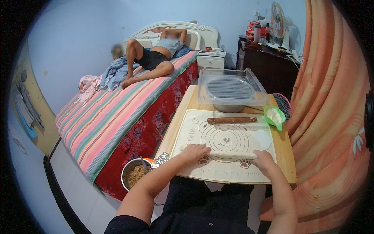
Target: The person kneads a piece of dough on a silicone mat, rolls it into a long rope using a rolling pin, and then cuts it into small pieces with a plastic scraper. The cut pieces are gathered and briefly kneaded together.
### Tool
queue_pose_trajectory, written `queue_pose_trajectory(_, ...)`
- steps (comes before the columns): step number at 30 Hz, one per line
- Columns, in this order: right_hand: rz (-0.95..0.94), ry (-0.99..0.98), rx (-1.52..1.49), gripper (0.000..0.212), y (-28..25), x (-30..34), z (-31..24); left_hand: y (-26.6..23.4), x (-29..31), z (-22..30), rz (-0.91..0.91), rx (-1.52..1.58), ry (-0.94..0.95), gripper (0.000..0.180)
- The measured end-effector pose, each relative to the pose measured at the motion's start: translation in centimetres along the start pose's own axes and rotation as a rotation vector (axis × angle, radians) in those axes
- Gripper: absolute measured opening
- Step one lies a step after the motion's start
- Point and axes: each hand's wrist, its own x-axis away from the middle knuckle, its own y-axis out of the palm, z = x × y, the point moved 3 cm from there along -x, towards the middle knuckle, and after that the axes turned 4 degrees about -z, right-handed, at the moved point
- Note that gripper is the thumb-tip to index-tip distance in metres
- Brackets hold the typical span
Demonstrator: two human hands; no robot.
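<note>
A long pale rope of dough (231,155) lies across the near part of a cream baking mat (187,128) printed with a bear face and rings. My left hand (196,153) is closed over it near its left end, a short bit of dough showing beyond the fingers. At the other end, my right hand (264,160) grips the tip of the rope, its fingers partly hidden. A brown wooden rolling pin (231,120) rests on the mat farther back. To its right, a green scoop-shaped bowl (274,116) holds white flour.
At the table's far end, a clear plastic tray (255,93) sits over a metal bowl (230,108). A pot of brown filling (136,175) stands low at the left. Orange curtains (323,109) hang close on the right. Beyond, a person (156,58) lies on a striped bed (105,113).
</note>
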Motion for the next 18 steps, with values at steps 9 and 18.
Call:
queue_pose_trajectory(9, -0.080, 0.001, -0.046, 0.028, -0.7, 0.9, -0.4, -0.2, 3.6, -4.5, 0.041, -0.097, 0.003, 0.025)
queue_pose_trajectory(18, -0.084, 0.006, 0.102, 0.024, -1.0, 0.0, 1.4, -1.8, 5.6, -6.8, -0.105, -0.212, -0.144, 0.034)
